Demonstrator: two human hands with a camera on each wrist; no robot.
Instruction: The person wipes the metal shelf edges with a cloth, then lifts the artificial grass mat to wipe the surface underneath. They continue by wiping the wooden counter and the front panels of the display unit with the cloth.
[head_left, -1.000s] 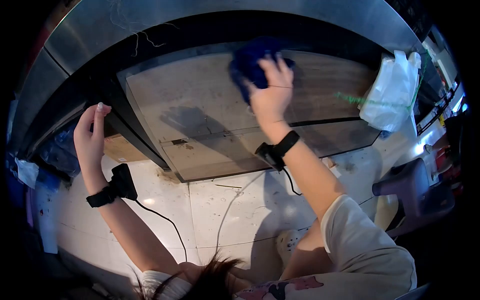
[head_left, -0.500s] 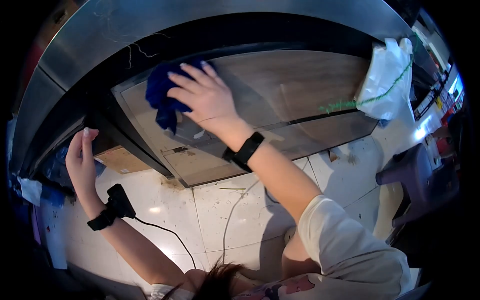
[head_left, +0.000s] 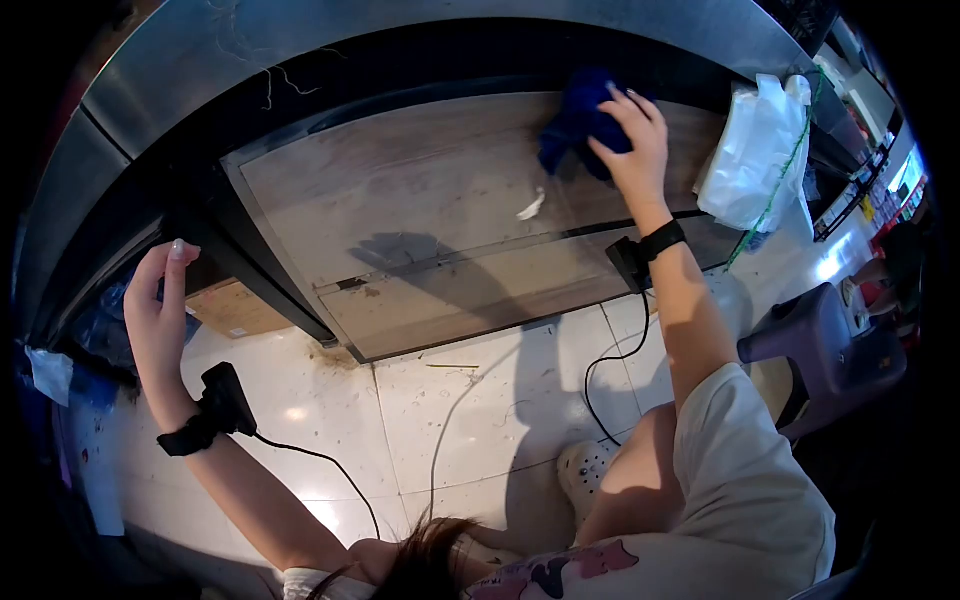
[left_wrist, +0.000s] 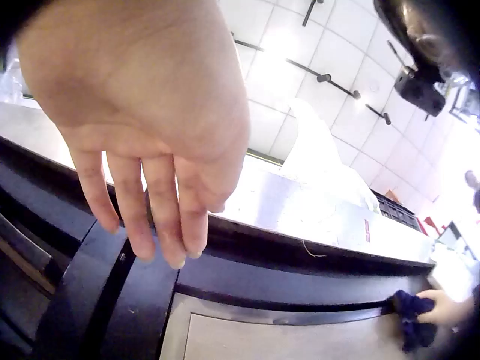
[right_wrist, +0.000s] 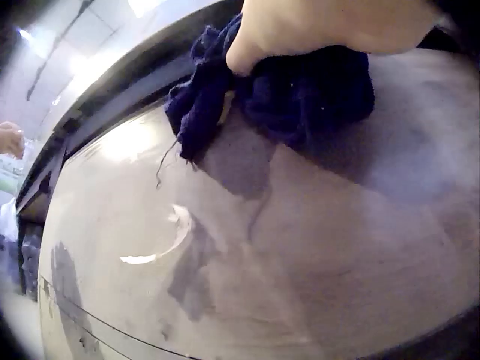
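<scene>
A dark blue cloth (head_left: pixel 583 125) lies bunched against the upper right part of a brownish, glass-like panel (head_left: pixel 400 175). My right hand (head_left: pixel 640 150) grips it, with fingers over the top and the thumb at its side. In the right wrist view the cloth (right_wrist: pixel 307 97) hangs in folds under the hand, a loose thread trailing from it. A curled white scrap (right_wrist: pixel 161 244) shows against the panel below the cloth. My left hand (head_left: pixel 158 300) is raised by the dark frame post at the left, holding nothing. Its fingers (left_wrist: pixel 161 210) reach loosely over the dark frame in the left wrist view.
White plastic bags (head_left: pixel 755 150) hang at the panel's right, with a green tinsel string beside them. A purple stool (head_left: pixel 825 345) stands on the tiled floor at right. A cardboard box (head_left: pixel 240 308) sits behind the post. Cables run from both wrist cameras.
My right hand swept the blue cloth left across the panel, then back right, past where it began. The white scrap shows farther right than half a second ago. My left hand stays near the post.
</scene>
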